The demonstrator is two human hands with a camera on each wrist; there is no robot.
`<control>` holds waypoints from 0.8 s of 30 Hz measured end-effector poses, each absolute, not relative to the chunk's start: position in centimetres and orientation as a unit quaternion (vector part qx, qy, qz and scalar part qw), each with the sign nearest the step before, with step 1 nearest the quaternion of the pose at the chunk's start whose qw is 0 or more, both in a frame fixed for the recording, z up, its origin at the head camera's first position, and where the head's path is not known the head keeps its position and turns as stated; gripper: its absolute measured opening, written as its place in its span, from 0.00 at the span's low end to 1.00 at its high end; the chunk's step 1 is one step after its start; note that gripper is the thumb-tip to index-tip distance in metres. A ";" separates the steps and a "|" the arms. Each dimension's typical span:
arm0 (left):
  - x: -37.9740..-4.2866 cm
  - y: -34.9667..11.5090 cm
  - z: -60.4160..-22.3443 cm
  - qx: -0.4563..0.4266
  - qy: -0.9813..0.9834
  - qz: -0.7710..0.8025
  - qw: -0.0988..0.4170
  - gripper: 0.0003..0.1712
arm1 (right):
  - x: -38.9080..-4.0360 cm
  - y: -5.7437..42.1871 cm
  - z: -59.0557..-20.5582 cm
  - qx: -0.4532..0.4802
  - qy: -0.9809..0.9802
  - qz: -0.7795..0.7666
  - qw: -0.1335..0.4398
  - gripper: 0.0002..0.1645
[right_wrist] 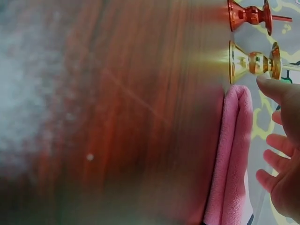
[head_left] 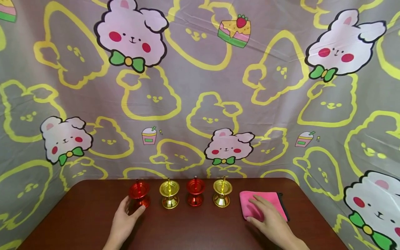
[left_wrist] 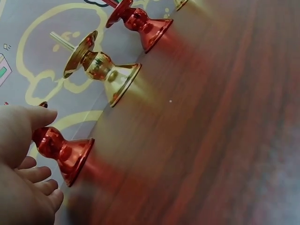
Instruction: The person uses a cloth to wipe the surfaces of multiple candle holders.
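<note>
Four small metallic candle holders stand upright in a row: a red one (head_left: 139, 194) at the left, a gold one (head_left: 169, 194), another red one (head_left: 195, 192) and another gold one (head_left: 222, 193). Each has a dish on a flared foot with a thin stem rising from it. My left hand (head_left: 124, 218) is beside the leftmost red holder, thumb and fingers spread apart around its near side; in the left wrist view the thumb hides part of its dish. Over a folded pink towel (head_left: 272, 198) hovers my right hand (head_left: 268, 218), its fingers loosely extended and gripping nothing.
The holders and towel are on a dark reddish-brown table (head_left: 193, 232), near its back edge. Behind and around it hangs a grey curtain (head_left: 200, 80) printed with cartoon animals. A dark strip (head_left: 283, 206) runs along the towel's right side.
</note>
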State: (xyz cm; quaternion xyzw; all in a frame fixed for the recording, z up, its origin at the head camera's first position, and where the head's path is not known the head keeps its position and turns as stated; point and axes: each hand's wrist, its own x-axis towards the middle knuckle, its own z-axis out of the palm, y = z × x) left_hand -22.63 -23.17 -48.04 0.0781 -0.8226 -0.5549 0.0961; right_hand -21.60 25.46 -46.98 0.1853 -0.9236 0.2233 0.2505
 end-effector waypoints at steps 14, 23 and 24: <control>-24.1 -22.5 -48.6 0.090 -0.799 -0.569 0.169 0.40 | -22.5 25.4 -47.3 0.181 -0.944 0.190 0.201 0.31; -24.9 -22.0 -49.0 0.097 -0.781 -0.582 0.205 0.32 | -23.2 25.7 -47.0 0.208 -0.941 0.197 0.182 0.30; -25.0 -21.9 -49.0 0.099 -0.778 -0.584 0.209 0.31 | -23.3 25.8 -47.0 0.209 -0.940 0.198 0.181 0.31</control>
